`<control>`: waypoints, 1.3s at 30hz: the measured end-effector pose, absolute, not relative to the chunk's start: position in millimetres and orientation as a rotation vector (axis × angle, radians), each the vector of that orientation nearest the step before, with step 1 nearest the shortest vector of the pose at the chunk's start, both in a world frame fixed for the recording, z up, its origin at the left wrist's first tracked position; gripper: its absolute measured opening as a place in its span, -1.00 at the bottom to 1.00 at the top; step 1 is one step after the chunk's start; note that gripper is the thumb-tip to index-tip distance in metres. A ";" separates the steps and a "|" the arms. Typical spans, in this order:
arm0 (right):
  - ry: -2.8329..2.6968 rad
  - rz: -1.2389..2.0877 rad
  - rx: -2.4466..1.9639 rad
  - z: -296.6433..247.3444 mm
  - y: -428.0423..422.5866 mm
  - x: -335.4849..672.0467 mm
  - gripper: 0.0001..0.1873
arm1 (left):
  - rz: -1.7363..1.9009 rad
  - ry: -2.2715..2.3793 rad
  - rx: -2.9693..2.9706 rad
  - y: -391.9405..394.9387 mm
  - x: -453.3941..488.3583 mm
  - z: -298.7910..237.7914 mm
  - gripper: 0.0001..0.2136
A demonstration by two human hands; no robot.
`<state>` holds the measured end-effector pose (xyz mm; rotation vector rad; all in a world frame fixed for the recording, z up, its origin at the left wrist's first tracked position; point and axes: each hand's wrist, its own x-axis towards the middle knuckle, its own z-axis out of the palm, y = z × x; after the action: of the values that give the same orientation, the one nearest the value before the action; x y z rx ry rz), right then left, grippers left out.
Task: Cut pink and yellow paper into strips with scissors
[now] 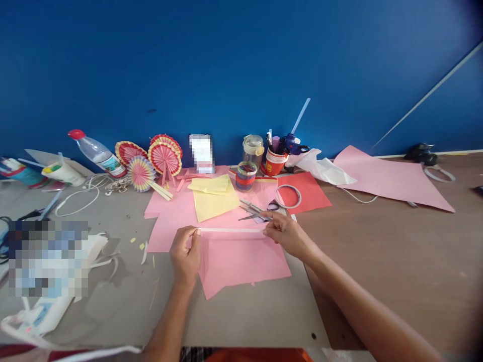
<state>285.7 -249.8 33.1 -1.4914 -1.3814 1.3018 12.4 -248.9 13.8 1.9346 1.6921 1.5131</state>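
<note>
My left hand (184, 255) pinches the left end of a thin white strip (230, 230), and my right hand (285, 232) pinches its right end. The strip is stretched level along the upper edge of a pink paper sheet (241, 261) lying on the table. Scissors (254, 211) lie just behind my right hand's fingers. Yellow paper sheets (213, 198) rest on more pink paper further back. Both hands are closed on the strip.
Folded paper fans (151, 161), a water bottle (96, 151), a jar (252, 149), a decorated cup (246, 176), a cup of pens (274, 160), a tape roll (289, 196) on red paper and a large pink sheet (392, 178) line the back. A white bag (45, 311) and cables lie left.
</note>
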 end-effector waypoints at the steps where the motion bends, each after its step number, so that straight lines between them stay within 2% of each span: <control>1: -1.377 1.304 -1.509 32.9 -249.8 285.9 -0.54 | 1.511 1.707 1.945 -248.4 12.3 12.6 -0.91; 4: -1.374 1.305 -1.545 33.3 -249.6 285.9 -0.82 | 1.493 1.730 1.997 -247.4 10.8 8.7 -0.89; 6: -1.387 1.290 -1.547 33.8 -249.2 285.2 -0.85 | 1.478 1.731 2.024 -247.2 9.3 5.4 -0.89; 13: -1.416 1.148 -1.572 34.8 -247.7 281.3 -0.82 | 1.398 1.846 1.939 -247.8 9.6 -4.8 -0.85; 20: -1.456 1.210 -1.604 35.7 -250.5 281.4 -0.81 | 1.277 2.017 1.899 -252.0 14.0 -9.3 -0.86; 23: -1.446 1.221 -1.610 34.4 -251.2 281.2 -0.53 | 1.228 2.067 1.888 -253.4 14.4 -12.5 -0.86; 25: -1.426 1.226 -1.618 32.1 -250.7 281.3 -0.42 | 1.211 2.090 1.881 -253.6 14.7 -14.1 -0.86; 35: -1.452 1.147 -1.701 18.2 -249.5 286.2 -0.48 | 1.138 2.185 1.891 -251.8 19.2 -15.1 -0.85; 39: -1.454 1.123 -1.714 18.2 -249.1 288.2 -0.50 | 1.103 2.158 1.966 -254.1 18.6 -17.0 -0.90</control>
<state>288.2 -249.1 18.2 -1.7138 -1.4543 1.1226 18.6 -254.1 -17.0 1.9658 2.1583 1.1026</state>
